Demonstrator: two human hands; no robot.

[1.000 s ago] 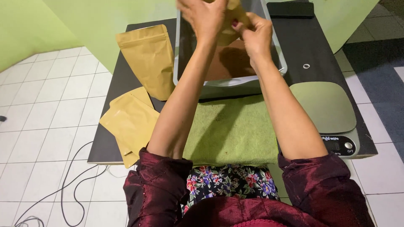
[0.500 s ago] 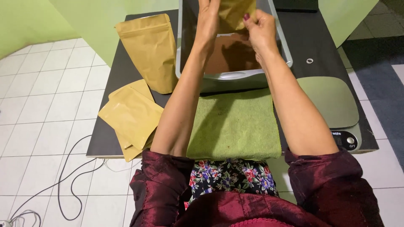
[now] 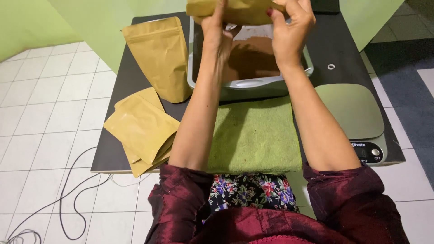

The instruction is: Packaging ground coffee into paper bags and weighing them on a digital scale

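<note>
Hands up high over the table (image 3: 135,81), both clamped on one kraft pouch (image 3: 235,11) at the very top of the view. Left hand (image 3: 217,31) has its grip pinching the pouch's lower edge, fingers wrapped round it; right hand (image 3: 291,29) grips the other end, painted nails showing. The pouch is cut off by the frame's top edge, so whether its mouth is open is hard to say. Directly beneath sits a metal tray (image 3: 199,77) of brown powder (image 3: 253,56). In front of it lies a green towel (image 3: 253,135). Off to the left, a filled pouch (image 3: 158,56) stands upright, and a stack of flat empty pouches (image 3: 140,131) lies near the table's edge. On the right, a kitchen scale (image 3: 355,115).
</note>
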